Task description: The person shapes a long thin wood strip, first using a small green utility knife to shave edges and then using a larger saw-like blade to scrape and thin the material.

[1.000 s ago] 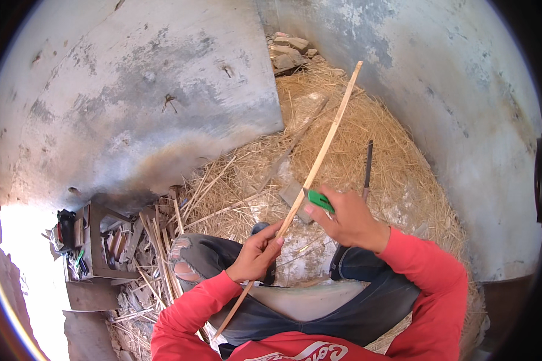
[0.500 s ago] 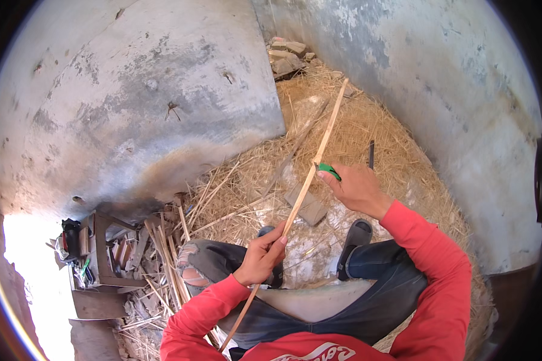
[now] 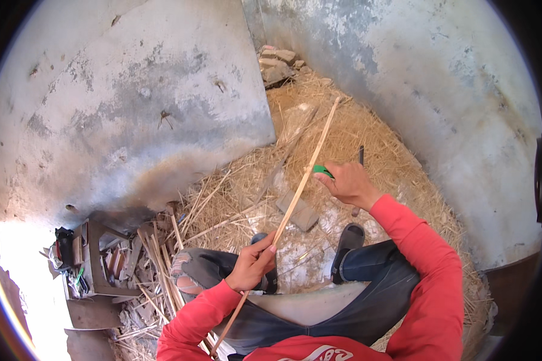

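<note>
A long thin bamboo strip (image 3: 295,201) is running diagonally across the middle of the view, its long axis slanting from low on the person's left, down by the red sleeve, up and away to the right, where its far tip is hanging over the straw near the corner of the walls. The left hand (image 3: 254,265) is gripping the strip in its lower part, fingers curled shut around it just above the knee. The right hand (image 3: 350,183) is sitting farther up the strip, on its right side, fingers closed on a green-handled tool (image 3: 323,171) whose working end is touching the strip; the blade itself is too small to make out. So the strip is lying between the two hands, with the left nearer its close end and the right nearer its middle.

The person is sitting low, in torn jeans (image 3: 223,271) and dark sandals (image 3: 348,240), feet resting on a straw-covered floor (image 3: 367,132). A flat grey stone block (image 3: 298,210) is lying just beyond the strip. More split bamboo strips (image 3: 162,265) are lying bundled to the left, beside a small wooden crate of tools (image 3: 93,265). Rough grey plastered walls (image 3: 132,102) are closing in the corner, with a few loose stones (image 3: 277,63) piled at its foot.
</note>
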Available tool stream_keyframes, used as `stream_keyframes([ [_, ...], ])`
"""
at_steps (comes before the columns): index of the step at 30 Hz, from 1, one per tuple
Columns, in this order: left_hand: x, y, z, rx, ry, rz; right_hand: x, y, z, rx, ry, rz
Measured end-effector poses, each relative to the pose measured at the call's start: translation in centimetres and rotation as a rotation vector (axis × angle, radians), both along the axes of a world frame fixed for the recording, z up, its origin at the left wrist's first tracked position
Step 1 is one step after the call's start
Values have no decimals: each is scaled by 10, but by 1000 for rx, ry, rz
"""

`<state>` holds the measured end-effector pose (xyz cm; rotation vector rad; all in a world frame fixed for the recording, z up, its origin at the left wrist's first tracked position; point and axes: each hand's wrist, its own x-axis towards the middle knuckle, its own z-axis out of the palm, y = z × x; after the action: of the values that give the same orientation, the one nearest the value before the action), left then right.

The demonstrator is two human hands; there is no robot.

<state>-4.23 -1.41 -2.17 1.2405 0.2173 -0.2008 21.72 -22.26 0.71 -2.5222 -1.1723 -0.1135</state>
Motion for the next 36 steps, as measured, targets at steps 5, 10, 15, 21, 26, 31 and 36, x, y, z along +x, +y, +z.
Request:
stream_keyframes([
  [5, -25, 3, 7, 81, 33, -265, 152, -134, -38, 259, -152, -444],
  [10, -39, 8, 4, -59, 59, -240, 182, -257, -50, 436, -122, -928],
  [15, -23, 3, 20, -158, -2, -214, 159, -191, -8, 705, 271, -699],
  [21, -5, -3, 22, -213, -38, -189, 63, -82, 71, 996, 829, -339],
  [26, -7, 1, 20, -148, 7, -191, -2, -15, 51, 772, 1027, -105],
  [31, -7, -2, 22, -78, -30, -188, -16, -7, 58, 678, 983, -17],
  [36, -3, -10, 28, -67, -9, -260, 31, -45, 71, 1001, 898, -262],
])
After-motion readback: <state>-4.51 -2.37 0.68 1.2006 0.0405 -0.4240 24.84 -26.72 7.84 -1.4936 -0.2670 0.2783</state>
